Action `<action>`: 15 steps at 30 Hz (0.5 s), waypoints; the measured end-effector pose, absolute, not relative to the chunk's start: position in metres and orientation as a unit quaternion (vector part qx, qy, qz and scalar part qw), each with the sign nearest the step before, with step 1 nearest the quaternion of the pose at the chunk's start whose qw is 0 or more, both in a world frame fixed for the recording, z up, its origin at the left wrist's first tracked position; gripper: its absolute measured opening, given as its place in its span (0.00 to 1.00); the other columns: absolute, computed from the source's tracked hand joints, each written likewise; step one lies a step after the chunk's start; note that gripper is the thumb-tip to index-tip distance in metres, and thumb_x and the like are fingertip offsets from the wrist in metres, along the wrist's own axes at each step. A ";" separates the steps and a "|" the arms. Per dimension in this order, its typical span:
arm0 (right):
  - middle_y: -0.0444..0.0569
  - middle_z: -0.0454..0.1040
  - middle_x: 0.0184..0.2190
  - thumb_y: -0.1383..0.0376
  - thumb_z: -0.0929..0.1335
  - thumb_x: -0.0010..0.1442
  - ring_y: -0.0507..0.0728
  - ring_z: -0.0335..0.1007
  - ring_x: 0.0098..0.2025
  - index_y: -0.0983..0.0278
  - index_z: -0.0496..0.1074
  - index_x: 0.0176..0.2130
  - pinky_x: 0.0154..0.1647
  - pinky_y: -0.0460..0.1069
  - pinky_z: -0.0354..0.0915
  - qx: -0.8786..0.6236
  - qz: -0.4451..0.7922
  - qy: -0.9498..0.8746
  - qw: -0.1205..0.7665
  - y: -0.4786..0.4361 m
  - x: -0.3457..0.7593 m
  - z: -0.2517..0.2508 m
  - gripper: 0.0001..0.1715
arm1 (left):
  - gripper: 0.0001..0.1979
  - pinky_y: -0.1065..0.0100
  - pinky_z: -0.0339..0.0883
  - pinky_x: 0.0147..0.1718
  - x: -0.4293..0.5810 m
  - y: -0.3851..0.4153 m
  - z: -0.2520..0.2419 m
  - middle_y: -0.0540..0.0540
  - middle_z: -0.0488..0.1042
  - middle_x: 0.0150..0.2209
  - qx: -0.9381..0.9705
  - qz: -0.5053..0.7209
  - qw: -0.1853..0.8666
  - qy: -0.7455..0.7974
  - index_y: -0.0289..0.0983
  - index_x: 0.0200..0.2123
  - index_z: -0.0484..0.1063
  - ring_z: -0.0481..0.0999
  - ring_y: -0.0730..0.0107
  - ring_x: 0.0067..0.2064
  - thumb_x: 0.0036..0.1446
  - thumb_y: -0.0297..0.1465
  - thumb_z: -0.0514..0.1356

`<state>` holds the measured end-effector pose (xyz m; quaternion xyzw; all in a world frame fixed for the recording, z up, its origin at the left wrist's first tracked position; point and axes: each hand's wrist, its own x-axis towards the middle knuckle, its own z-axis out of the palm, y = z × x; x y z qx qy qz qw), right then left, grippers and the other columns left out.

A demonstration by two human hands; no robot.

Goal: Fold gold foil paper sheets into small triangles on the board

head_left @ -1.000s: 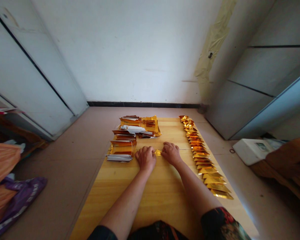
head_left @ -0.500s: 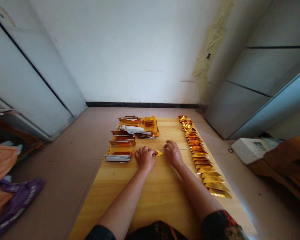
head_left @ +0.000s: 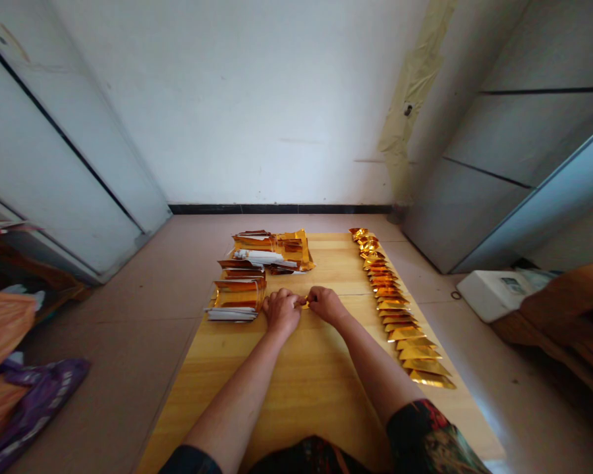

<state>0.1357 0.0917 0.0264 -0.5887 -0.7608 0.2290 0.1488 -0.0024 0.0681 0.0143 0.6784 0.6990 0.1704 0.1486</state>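
Between my two hands, a small piece of gold foil paper (head_left: 305,304) lies low over the table, mostly covered by fingers. My left hand (head_left: 283,311) rests on the wood with its thumb and fingers closed on the paper's left side. From the right, my right hand (head_left: 325,304) pinches at the paper's other end, fingers curled. Just left of my left hand are banded stacks of gold and white paper sheets (head_left: 237,295). To the right runs a long row of folded gold paper pieces (head_left: 394,305), overlapping one another.
The wooden table (head_left: 217,395) stands near a white wall (head_left: 257,118). More gold paper bundles (head_left: 294,247) lie at its far left. Grey cabinets (head_left: 479,164) rise at right, beside a white box (head_left: 489,296). Orange and purple bags (head_left: 44,401) sit on the left.
My right hand has moved left to the gold paper and its fingers have closed there. My left hand stays almost in place, still on the paper.
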 end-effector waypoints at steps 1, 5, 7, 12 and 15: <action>0.45 0.74 0.29 0.75 0.64 0.49 0.51 0.65 0.31 0.64 0.70 0.28 0.31 0.43 0.54 -0.591 0.228 -0.759 0.149 0.091 0.136 0.027 0.08 | 0.09 0.58 0.49 0.49 -0.003 0.068 0.014 0.50 0.72 0.40 0.679 0.172 0.148 0.698 0.50 0.34 0.77 0.65 0.63 0.47 0.52 0.31 0.59; 0.45 0.72 0.28 0.74 0.66 0.49 0.50 0.63 0.30 0.64 0.69 0.28 0.29 0.43 0.52 -0.597 0.232 -0.753 0.152 0.091 0.135 0.025 0.05 | 0.11 0.58 0.49 0.49 -0.004 0.067 0.014 0.49 0.71 0.42 0.682 0.161 0.148 0.698 0.50 0.35 0.77 0.64 0.63 0.47 0.53 0.30 0.58; 0.44 0.71 0.27 0.71 0.67 0.50 0.50 0.62 0.29 0.64 0.69 0.27 0.28 0.43 0.51 -0.603 0.239 -0.746 0.154 0.091 0.134 0.024 0.02 | 0.12 0.58 0.49 0.49 -0.005 0.067 0.014 0.50 0.71 0.43 0.687 0.151 0.145 0.696 0.51 0.36 0.77 0.64 0.63 0.48 0.53 0.29 0.57; 0.44 0.70 0.26 0.64 0.69 0.52 0.50 0.60 0.27 0.64 0.69 0.28 0.26 0.44 0.49 -0.624 0.222 -0.733 0.155 0.092 0.128 0.020 0.06 | 0.14 0.59 0.50 0.49 -0.009 0.067 0.012 0.51 0.71 0.44 0.699 0.147 0.146 0.684 0.54 0.39 0.76 0.64 0.64 0.48 0.54 0.29 0.56; 0.44 0.69 0.27 0.64 0.69 0.52 0.50 0.60 0.28 0.64 0.69 0.29 0.26 0.44 0.48 -0.637 0.209 -0.726 0.151 0.092 0.125 0.019 0.06 | 0.14 0.59 0.49 0.50 -0.009 0.067 0.012 0.51 0.71 0.44 0.697 0.147 0.145 0.687 0.54 0.39 0.76 0.64 0.64 0.48 0.54 0.29 0.56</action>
